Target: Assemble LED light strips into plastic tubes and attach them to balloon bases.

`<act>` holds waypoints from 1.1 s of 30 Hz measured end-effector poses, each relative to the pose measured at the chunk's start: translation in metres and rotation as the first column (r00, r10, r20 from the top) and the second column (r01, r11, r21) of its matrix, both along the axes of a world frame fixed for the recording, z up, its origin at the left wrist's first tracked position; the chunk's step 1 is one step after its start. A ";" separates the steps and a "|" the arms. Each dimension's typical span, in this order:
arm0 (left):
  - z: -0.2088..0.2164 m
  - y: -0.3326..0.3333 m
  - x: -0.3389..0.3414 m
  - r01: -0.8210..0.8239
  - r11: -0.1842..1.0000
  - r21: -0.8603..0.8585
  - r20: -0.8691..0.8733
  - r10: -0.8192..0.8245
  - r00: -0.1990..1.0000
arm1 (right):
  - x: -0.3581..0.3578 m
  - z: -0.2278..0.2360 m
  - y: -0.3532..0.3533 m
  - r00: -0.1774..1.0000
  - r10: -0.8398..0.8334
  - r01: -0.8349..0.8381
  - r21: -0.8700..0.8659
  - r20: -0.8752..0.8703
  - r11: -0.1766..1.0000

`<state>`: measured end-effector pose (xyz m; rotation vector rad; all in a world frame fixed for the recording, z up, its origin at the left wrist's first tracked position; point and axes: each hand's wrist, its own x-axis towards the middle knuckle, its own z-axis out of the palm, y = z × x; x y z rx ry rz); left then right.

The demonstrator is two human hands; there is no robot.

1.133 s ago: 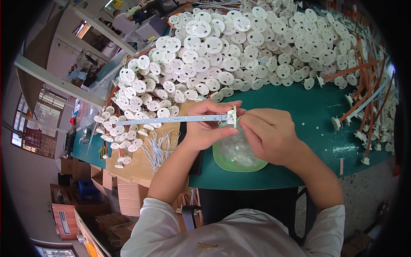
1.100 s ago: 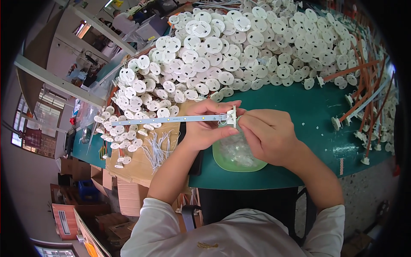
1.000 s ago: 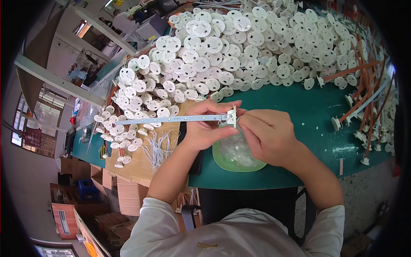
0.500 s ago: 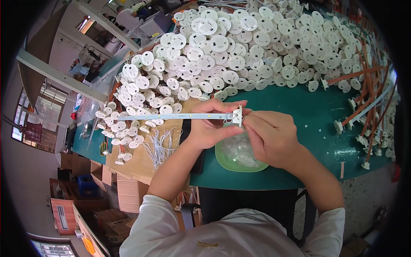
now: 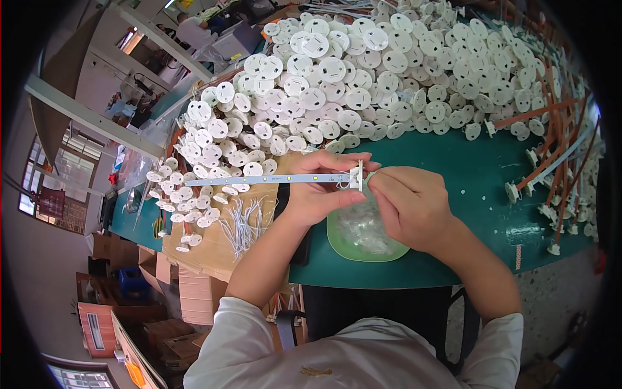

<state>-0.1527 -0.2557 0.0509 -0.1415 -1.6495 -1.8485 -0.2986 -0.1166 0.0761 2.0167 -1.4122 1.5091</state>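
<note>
My left hand [image 5: 313, 191] grips the white round end cap [image 5: 360, 176] of an LED strip [image 5: 272, 179], with its thumb below the cap and its fingers above. The narrow strip runs leftward from the cap over the pile, small yellowish LEDs along it. Thin white wires loop at the joint between strip and cap. Just right of the cap, my right hand [image 5: 414, 206] is closed in a pinch; whatever is between its fingertips is hidden. Beneath both hands stands a green bowl [image 5: 338, 244] with clear plastic bits [image 5: 369, 235] in it, partly covered by the right hand.
A large heap of white round caps [image 5: 332, 69] fills the back of the green table [image 5: 479, 227]. Brown and white strips [image 5: 560, 155] lean at the right. Cut white wires [image 5: 243, 227] lie on cardboard [image 5: 207, 249] at left. A person [image 5: 192, 29] is at the far left.
The end cap has turned slightly and now shows nearly edge-on. My right hand stays pinched beside it, with its fingertips shifted a little.
</note>
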 end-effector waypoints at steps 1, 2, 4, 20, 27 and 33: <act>0.000 0.000 0.001 0.005 1.000 -0.017 -0.009 -0.005 1.000 | 0.001 0.000 0.000 1.000 -0.001 0.001 -0.005 -0.004 1.000; 0.000 0.002 0.001 0.003 1.000 -0.018 -0.006 -0.003 1.000 | 0.001 0.001 0.000 1.000 0.001 -0.001 -0.005 -0.001 1.000; -0.001 0.005 0.001 -0.012 1.000 0.002 -0.029 0.012 1.000 | 0.002 0.001 -0.001 1.000 0.013 -0.014 -0.070 -0.005 0.997; -0.003 0.002 0.000 -0.008 1.000 0.003 -0.006 0.008 1.000 | 0.008 -0.004 0.000 0.995 -0.059 0.054 -0.058 -0.075 0.997; -0.003 0.007 -0.002 0.016 0.998 0.060 -0.023 -0.015 1.000 | 0.013 -0.004 -0.002 0.995 -0.096 0.092 -0.087 -0.041 0.992; 0.001 0.006 0.000 -0.010 0.990 0.141 -0.020 0.013 1.000 | 0.013 -0.005 -0.004 0.985 -0.052 0.051 0.012 0.162 0.999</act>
